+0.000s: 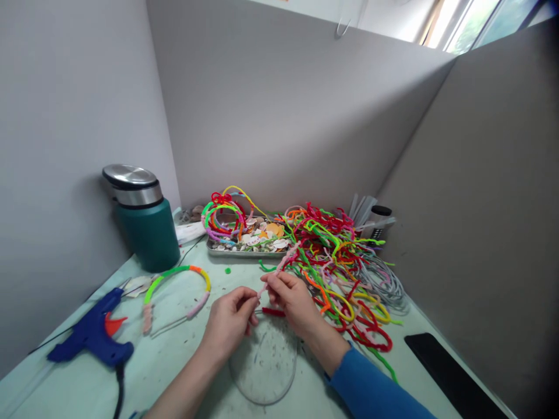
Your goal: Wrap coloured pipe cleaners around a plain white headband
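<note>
My left hand (229, 319) pinches the lower end of a pale pink pipe cleaner (287, 259). My right hand (293, 298) grips the same strand a little higher up, and its free end points away toward the back. Just beneath my fingers, a short red fuzzy piece (273, 312) sits at the top of a grey wire ring (263, 403). Whether a finger touches that ring is hidden. Left of my hands lies a second hoop (174, 272), wrapped in pink, green, orange, yellow and lilac, with bare wire at one end.
A blue glue gun (89, 334) lies front left, a green bottle (151, 235) behind it. Wrapped rings (225, 218) rest on a metal tray (248, 254) of buttons and discs. Tangled pipe cleaners (332, 233), coiled grey wire (384, 282) and a black strip (449, 372) occupy the right.
</note>
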Demonstrator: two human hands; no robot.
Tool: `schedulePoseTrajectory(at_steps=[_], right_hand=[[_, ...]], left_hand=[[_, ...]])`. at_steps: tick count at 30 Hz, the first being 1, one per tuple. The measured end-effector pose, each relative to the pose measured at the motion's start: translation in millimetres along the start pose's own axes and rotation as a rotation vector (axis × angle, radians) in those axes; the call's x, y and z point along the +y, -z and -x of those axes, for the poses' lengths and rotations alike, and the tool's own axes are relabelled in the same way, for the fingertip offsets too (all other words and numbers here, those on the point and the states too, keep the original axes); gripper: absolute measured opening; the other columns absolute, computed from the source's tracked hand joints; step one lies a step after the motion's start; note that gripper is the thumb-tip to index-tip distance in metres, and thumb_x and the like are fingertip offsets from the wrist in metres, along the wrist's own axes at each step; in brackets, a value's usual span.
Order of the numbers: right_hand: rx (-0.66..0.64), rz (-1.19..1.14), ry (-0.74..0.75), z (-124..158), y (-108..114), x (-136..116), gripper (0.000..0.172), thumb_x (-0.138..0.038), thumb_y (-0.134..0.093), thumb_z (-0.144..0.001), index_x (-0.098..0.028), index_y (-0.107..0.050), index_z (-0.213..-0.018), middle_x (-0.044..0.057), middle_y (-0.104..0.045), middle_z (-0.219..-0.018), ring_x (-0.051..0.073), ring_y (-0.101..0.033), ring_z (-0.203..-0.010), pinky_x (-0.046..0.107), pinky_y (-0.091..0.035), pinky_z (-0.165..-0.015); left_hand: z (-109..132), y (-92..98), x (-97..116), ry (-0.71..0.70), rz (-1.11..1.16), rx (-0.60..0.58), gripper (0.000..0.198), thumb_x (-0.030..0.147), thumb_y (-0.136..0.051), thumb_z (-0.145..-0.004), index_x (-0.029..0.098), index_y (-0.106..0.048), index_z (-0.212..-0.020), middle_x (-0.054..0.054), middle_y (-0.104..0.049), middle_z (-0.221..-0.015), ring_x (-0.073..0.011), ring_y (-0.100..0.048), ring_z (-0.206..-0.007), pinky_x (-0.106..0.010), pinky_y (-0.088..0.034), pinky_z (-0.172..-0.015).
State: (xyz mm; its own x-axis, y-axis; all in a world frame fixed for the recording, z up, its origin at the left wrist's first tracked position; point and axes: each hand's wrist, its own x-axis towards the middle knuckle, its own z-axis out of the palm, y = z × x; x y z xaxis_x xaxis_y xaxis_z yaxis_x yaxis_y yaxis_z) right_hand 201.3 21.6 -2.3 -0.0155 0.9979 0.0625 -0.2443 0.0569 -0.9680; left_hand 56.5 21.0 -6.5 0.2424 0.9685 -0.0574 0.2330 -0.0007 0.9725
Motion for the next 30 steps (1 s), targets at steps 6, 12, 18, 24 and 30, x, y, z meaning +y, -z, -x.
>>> schedulePoseTrajectory(at_steps=[6,12,18,24,30], right_hand=[[0.005,0.023,0.002,-0.4,0.1,0.1,0.026,-0.04,-0.063,-0.074,-0.016,-0.068,-0.085,-0.003,-0.05,-0.059,0.007,-0.042,-0.049,0.018,-0.033,-0.045],[0.042,0.031,0.026,-3.8,2.7,1.9,0.021,-0.038,-0.067,-0.071,-0.017,-0.066,-0.075,-0.004,-0.05,-0.057,0.006,-0.041,-0.048,0.018,-0.032,-0.044],[0.068,0.07,0.028,-5.3,5.9,1.2,0.025,-0.04,-0.063,-0.075,-0.015,-0.064,-0.075,-0.004,-0.049,-0.053,0.006,-0.04,-0.046,0.018,-0.031,-0.044],[0.032,0.135,-0.016,-3.4,1.7,-1.6,0.024,-0.037,-0.064,-0.074,-0.014,-0.061,-0.068,-0.003,-0.052,-0.056,0.006,-0.041,-0.045,0.018,-0.03,-0.042],[0.055,0.13,0.019,-5.7,5.8,1.0,0.021,-0.035,-0.061,-0.076,-0.014,-0.063,-0.072,-0.003,-0.053,-0.058,0.005,-0.043,-0.046,0.018,-0.031,-0.043]], left_hand=[[0.1,-0.5,-1.0,-0.103,0.022,-0.023,0.023,0.04,-0.05,-0.078,0.018,-0.057,-0.078,0.004,-0.056,-0.056,-0.0104,-0.048,-0.044,-0.02,-0.036,-0.044],[1.0,5.0,5.4,-0.151,-0.175,-0.007,0.033,0.045,-0.046,-0.08,0.018,-0.066,-0.081,0.004,-0.052,-0.051,-0.0117,-0.044,-0.048,-0.021,-0.031,-0.048],[-0.3,6.4,3.9,-0.134,-0.176,0.004,0.031,0.042,-0.047,-0.08,0.017,-0.066,-0.079,0.001,-0.059,-0.058,-0.0142,-0.051,-0.056,-0.022,-0.034,-0.053],[4.2,5.4,3.8,-0.218,-0.388,0.103,0.026,0.038,-0.047,-0.081,0.021,-0.067,-0.081,0.0,-0.063,-0.061,-0.0145,-0.053,-0.054,-0.022,-0.034,-0.053],[5.9,4.8,1.6,-0.278,-0.496,0.129,0.023,0.031,-0.045,-0.083,0.023,-0.067,-0.08,-0.003,-0.069,-0.073,-0.0169,-0.059,-0.064,-0.023,-0.035,-0.059]])
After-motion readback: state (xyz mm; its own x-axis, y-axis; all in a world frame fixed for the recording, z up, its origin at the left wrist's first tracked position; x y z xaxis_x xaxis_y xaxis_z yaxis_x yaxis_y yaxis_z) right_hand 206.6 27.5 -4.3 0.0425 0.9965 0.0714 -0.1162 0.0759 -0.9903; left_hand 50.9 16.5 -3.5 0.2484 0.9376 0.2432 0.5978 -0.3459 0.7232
